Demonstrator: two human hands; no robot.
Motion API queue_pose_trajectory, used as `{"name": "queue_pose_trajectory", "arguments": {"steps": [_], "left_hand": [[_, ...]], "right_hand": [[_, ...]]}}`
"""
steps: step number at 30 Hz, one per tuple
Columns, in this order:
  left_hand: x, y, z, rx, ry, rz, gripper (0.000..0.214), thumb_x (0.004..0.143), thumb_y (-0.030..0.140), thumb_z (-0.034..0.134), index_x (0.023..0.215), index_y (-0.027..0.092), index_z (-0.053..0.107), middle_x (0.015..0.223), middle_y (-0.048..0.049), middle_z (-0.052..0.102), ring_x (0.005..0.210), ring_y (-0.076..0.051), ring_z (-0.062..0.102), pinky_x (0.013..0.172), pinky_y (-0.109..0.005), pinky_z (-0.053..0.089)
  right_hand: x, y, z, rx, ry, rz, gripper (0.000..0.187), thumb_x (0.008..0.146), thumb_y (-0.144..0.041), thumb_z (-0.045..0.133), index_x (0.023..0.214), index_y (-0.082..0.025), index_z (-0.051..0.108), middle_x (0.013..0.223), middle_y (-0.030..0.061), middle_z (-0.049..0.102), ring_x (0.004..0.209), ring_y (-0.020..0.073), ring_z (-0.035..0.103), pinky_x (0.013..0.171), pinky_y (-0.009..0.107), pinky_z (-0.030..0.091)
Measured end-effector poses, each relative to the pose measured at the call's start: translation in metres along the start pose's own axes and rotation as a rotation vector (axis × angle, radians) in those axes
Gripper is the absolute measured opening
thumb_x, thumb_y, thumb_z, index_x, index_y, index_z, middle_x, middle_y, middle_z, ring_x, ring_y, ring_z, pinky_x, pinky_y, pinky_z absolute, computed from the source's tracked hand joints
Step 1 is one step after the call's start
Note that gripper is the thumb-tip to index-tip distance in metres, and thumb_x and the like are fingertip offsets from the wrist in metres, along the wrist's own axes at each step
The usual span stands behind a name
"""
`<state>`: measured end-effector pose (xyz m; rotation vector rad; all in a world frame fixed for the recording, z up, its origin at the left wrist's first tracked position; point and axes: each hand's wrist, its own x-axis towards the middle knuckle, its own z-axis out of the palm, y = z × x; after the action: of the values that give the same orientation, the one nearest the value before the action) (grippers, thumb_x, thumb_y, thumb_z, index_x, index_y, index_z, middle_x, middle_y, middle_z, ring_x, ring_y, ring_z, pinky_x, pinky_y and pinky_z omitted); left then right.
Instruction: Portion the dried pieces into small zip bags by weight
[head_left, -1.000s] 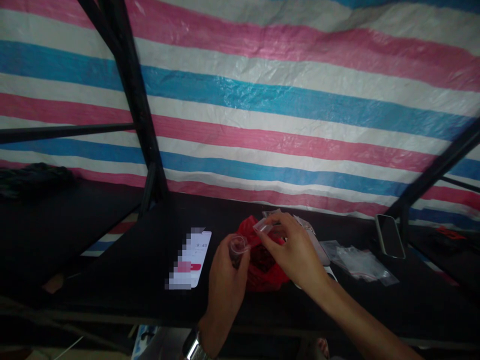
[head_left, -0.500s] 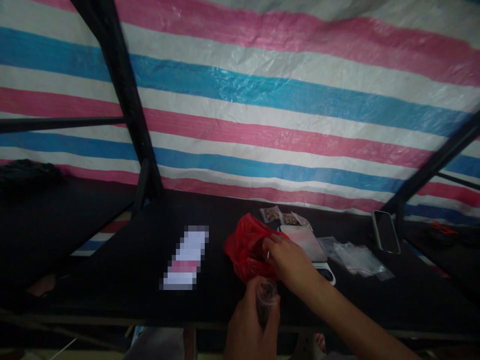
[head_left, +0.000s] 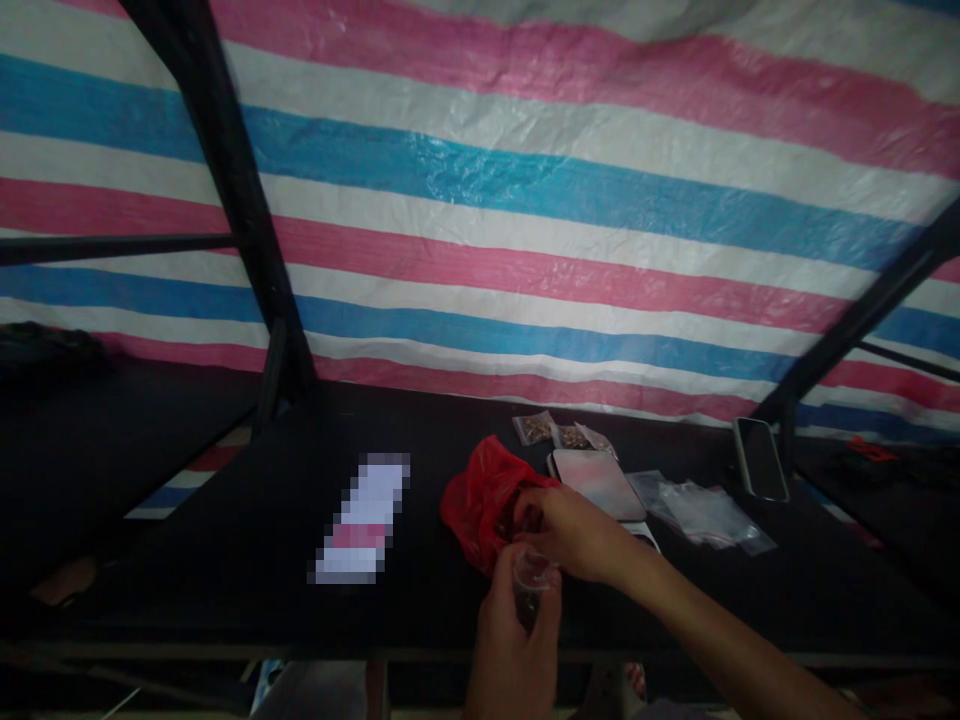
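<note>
A red plastic bag (head_left: 484,490) sits on the black table with its mouth towards me, and dark contents show faintly inside. My right hand (head_left: 566,530) is at that mouth, its fingers curled together; what they hold, if anything, is too dark to see. Just below, my left hand (head_left: 517,625) grips a small clear plastic bag (head_left: 531,575) by its sides, with the rim held round and open. Something dark lies in the lower part of this clear bag. My right fingertips are close above its opening.
Behind my right hand stands a flat scale (head_left: 600,483). Small filled bags (head_left: 536,428) lie beyond it. To the right are several empty clear bags (head_left: 709,515) and a phone (head_left: 760,458). A blurred-out item (head_left: 364,520) lies left on the table (head_left: 247,590).
My right hand has come out of the red bag's mouth a little, down towards the clear bag. My left hand stays nearly in place. The view has shifted slightly.
</note>
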<state>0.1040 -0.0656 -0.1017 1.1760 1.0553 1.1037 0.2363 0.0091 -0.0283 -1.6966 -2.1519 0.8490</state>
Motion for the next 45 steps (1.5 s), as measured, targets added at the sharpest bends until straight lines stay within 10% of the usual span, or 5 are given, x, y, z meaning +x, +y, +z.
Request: {"name": "queue_pose_trajectory", "arguments": {"steps": [25,35,45], "left_hand": [[0.011,0.012,0.000,0.054,0.091,0.104,0.033,0.097,0.052,0.060,0.109,0.022,0.068,0.104,-0.0112,0.077,0.101,-0.026,0.073,0.090,-0.036,0.057],[0.006,0.011,-0.034,0.188,0.188,0.043,0.038,0.090,0.058,0.065,0.108,0.024,0.070,0.109,-0.0121,0.077,0.105,-0.030,0.072,0.093,-0.041,0.056],[0.027,0.019,-0.030,0.006,0.253,0.141,0.040,0.089,0.057,0.066,0.107,0.021,0.064,0.100,-0.0090,0.074,0.093,-0.025,0.072,0.084,-0.038,0.058]], "right_hand": [[0.044,0.004,-0.009,0.156,-0.073,-0.067,0.005,0.088,-0.020,0.074,0.092,-0.019,0.077,0.081,0.0007,0.079,0.074,0.0168,0.073,0.065,0.024,0.051],[0.030,-0.016,0.006,-0.098,0.161,0.057,0.014,0.086,-0.019,0.077,0.099,-0.017,0.076,0.101,0.0107,0.079,0.094,0.0256,0.073,0.072,0.029,0.042],[0.037,-0.031,0.011,0.054,0.104,0.069,0.011,0.088,-0.023,0.076,0.097,-0.018,0.078,0.093,0.0063,0.082,0.086,0.0206,0.075,0.066,0.025,0.043]]}}
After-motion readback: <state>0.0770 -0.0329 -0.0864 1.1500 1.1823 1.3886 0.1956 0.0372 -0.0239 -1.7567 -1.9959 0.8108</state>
